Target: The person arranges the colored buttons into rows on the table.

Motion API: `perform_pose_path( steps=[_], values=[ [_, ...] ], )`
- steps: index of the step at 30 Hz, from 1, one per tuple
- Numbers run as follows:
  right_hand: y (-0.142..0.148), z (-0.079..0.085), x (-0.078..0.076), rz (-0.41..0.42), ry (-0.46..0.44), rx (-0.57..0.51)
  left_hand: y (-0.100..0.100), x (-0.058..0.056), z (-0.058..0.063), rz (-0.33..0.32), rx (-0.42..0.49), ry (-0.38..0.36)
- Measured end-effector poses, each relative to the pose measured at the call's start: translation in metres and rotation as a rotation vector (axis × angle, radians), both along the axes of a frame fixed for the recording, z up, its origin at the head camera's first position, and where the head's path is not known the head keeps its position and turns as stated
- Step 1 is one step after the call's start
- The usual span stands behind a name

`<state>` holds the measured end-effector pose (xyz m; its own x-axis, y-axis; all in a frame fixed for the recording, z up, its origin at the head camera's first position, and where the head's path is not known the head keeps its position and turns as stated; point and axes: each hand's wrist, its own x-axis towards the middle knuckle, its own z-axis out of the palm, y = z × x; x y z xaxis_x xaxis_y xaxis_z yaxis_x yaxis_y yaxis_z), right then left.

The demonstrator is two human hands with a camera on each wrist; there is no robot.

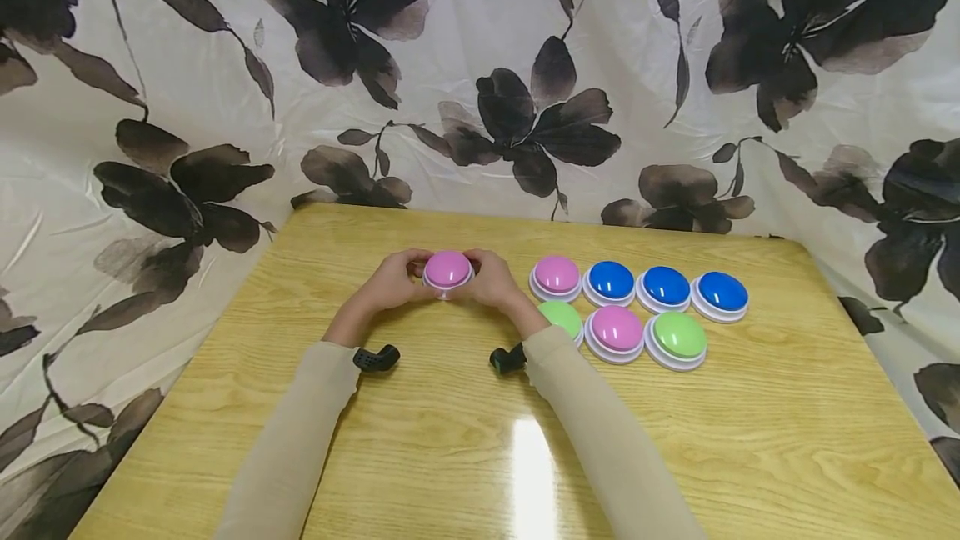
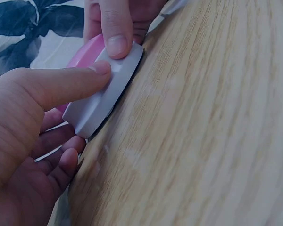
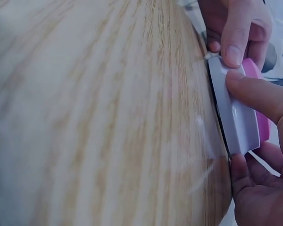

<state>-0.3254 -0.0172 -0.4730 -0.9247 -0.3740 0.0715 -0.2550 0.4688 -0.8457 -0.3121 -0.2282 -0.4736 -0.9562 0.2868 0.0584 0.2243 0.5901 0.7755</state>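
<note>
A pink push button with a white base (image 1: 447, 270) is held between both hands near the far middle of the table. My left hand (image 1: 396, 280) grips it from the left, the thumb on the near side of the white base (image 2: 95, 106). From the right, my right hand (image 1: 492, 277) grips the same button, its thumb close to the other thumb. Both wrist views show the base at or just above the wood, with fingers curled round its far side. Right of my right hand stands another pink button (image 1: 557, 276).
Blue buttons (image 1: 611, 282) continue the back row to the right. In front of them are a green button (image 1: 561, 318), partly behind my right wrist, a pink one (image 1: 617, 330) and another green one (image 1: 678, 337). A flowered cloth (image 1: 450, 65) hangs behind the wooden table (image 1: 435, 440).
</note>
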Motion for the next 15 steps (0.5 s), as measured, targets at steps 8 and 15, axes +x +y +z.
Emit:
perform_pose_path(
  steps=[8, 15],
  values=[
    [0.002, 0.005, 0.003, 0.003, -0.031, -0.057, 0.0, 0.0, 0.003, 0.009, 0.01, 0.004],
    [0.013, 0.012, 0.004, 0.007, -0.055, -0.089, 0.007, 0.003, 0.012, 0.017, 0.037, -0.013]
  ],
)
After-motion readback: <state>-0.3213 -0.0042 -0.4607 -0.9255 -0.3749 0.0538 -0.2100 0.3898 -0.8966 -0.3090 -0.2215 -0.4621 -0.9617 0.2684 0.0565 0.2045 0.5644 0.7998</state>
